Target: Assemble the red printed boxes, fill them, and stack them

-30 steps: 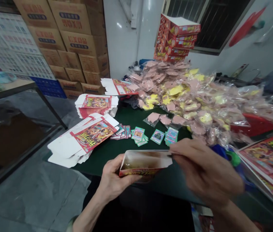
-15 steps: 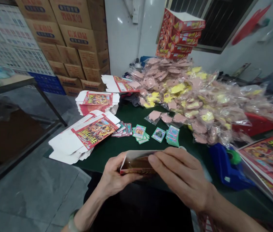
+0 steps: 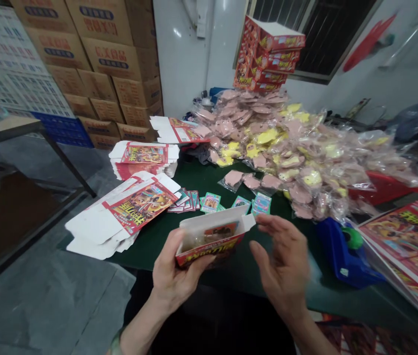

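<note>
My left hand [image 3: 173, 268] is closed around the left end of a small red printed carton [image 3: 212, 249], held above the near edge of the table. The carton's top is open, and a card-like printed piece and something clear and shiny show inside. A white flap [image 3: 247, 222] sticks out at its right end. Beside that flap is my right hand [image 3: 283, 261], thumb and fingers apart; whether a fingertip touches the flap I cannot tell. Just beyond the carton lie small piles of trading cards [image 3: 262, 203] and another card pile [image 3: 211, 202].
Flattened cartons [image 3: 138, 207] lie at the left. A heap of bagged pink and yellow pieces [image 3: 268, 138] covers the back, with stacked red boxes [image 3: 268, 54] behind. A blue tape dispenser [image 3: 345, 261] and printed red sheets [image 3: 408, 231] are at the right.
My right hand has come off the carton's top and moved right, its fingers spreading. The carton has tilted, its right end higher, showing its open top and right flap.
</note>
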A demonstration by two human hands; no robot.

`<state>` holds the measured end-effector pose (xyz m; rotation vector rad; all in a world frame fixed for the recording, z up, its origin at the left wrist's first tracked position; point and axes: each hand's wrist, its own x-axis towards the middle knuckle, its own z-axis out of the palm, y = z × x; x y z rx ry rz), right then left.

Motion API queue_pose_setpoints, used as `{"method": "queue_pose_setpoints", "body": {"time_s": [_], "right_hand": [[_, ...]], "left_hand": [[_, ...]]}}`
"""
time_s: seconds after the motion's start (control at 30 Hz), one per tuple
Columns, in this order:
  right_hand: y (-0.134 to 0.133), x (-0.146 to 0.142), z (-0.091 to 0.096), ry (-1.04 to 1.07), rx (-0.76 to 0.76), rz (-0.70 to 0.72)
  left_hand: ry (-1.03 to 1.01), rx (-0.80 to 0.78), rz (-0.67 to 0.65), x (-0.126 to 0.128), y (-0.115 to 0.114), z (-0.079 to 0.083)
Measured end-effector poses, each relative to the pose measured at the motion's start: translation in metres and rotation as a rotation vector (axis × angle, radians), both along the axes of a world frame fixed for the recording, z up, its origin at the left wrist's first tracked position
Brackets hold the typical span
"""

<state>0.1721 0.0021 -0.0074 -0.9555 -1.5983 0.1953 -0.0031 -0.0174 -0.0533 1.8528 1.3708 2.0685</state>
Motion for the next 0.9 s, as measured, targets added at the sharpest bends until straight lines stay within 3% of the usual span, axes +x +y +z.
{"method": "queue_pose_setpoints", "body": {"time_s": [0.07,0.13,0.3,0.43,0.6,0.73,0.9], "right_hand": [[0.008,-0.003,-0.015,0.130,-0.103,0.098],[0.015,-0.007,-0.026,0.162,-0.070,0.141],[0.021,-0.007,-0.024,-0.020,0.053,0.224],[0.016,-0.007,-0.019,-0.087,0.083,0.183],[0.012,-0.009,-0.029,0.109,0.071,0.129],[0.012,-0.004,-0.024,0.008,0.074,0.189],[0.011,-0.002,-0.010,-0.043,0.015,0.188]], "left_hand": [[0.051,0.010,-0.117,-0.001,0.009,0.008],[0.037,0.003,-0.246,-0.005,0.015,0.016],[-0.192,-0.194,-0.376,-0.015,0.014,0.024],[-0.431,-0.253,-0.395,-0.010,0.016,0.026],[-0.761,-0.320,-0.577,0.001,0.020,0.047],[-0.744,-0.355,-0.688,-0.001,0.020,0.056],[-0.660,-0.326,-0.709,-0.007,0.019,0.050]]}}
